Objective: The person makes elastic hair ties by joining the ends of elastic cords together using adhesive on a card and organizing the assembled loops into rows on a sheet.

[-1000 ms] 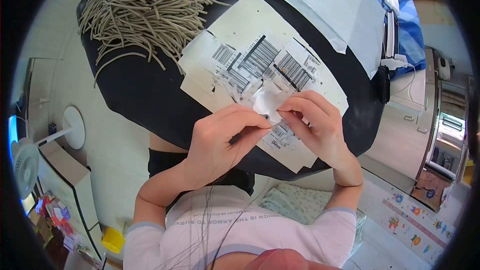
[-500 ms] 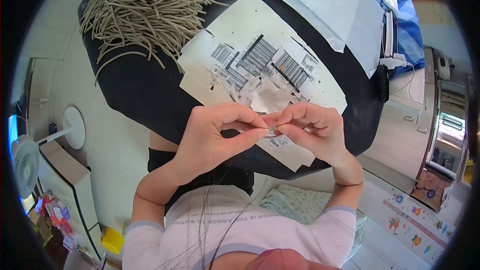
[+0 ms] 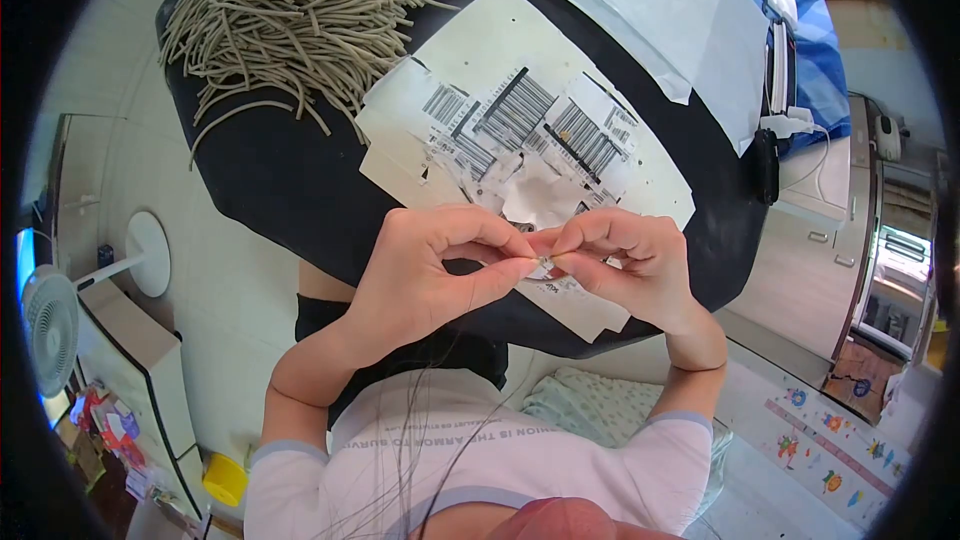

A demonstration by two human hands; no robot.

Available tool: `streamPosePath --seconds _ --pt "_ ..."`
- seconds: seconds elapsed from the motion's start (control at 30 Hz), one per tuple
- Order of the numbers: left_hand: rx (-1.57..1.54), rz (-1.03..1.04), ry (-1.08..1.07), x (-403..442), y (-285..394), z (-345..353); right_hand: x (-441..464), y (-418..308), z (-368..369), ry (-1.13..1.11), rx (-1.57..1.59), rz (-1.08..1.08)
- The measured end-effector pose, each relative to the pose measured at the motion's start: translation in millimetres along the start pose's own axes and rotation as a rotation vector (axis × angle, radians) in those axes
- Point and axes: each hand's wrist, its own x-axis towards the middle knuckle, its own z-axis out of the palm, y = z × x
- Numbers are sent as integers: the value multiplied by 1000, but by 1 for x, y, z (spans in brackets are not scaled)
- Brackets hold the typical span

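A small pale, shiny piece [image 3: 546, 263] is held between my two hands, over the near edge of a cardboard sheet. It is too small to name. My left hand [image 3: 430, 262] pinches it from the left with thumb and forefinger. From the right, my right hand [image 3: 632, 265] pinches the same piece, its other fingers curled. Below and beyond the fingers lies the flattened cardboard sheet [image 3: 470, 40], bearing barcode labels [image 3: 515, 108] and a torn whitish patch [image 3: 540, 195]. Part of the sheet is hidden behind my hands.
A large heap of beige cords [image 3: 290, 25] covers the far left of the black tabletop [image 3: 270, 170]. White plastic sheeting [image 3: 650, 15] lies at the far right, near a black object [image 3: 766, 165] at the edge. A fan [image 3: 50, 320] stands at left.
Both hands stay in nearly the same place. The small piece between the fingertips has shifted very slightly.
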Motion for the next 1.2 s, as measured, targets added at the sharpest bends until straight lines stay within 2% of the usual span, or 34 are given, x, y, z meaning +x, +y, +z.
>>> streamPosePath --seconds 0.53,0.83,1.2 --pt "13 -53 -27 2 7 -1 -1 0 0 -9 -65 -7" --pt "9 -99 -32 4 10 -2 1 1 1 -9 -191 -112" --pt "27 -85 -37 5 7 -3 1 3 3 25 -243 -127"
